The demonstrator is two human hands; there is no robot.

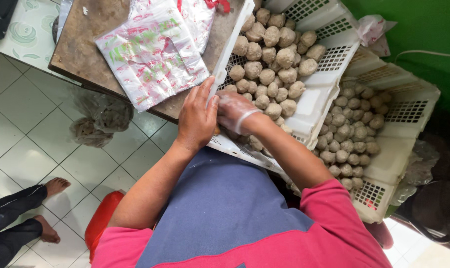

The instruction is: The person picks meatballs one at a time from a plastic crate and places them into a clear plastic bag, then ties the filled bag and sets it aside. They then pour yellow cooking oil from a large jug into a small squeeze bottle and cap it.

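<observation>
Tiled floor (31, 134) at nine o'clock, with a red stool (102, 218) at seven and another person's bare feet (51, 208) at eight. Brown worktop (81, 49) at eleven o'clock, carrying a stack of printed plastic bags (153, 54). Upper white slotted crate (319, 94) at one o'clock, heaped with grey-brown meatballs (269, 59), resting tilted over a lower white crate (403, 124) at three o'clock, also full of meatballs. Clear bags of meatballs (98, 121) on the floor at nine, under the worktop edge. Left hand (197, 119) at the centre, bare, fingers curled against the near rim of the upper crate; whether gripping anything, cannot tell. Right hand (237, 111) just beside it, touching, wrapped in a thin clear plastic glove, fingers bent down among the nearest meatballs; hold on any one of them hidden
</observation>
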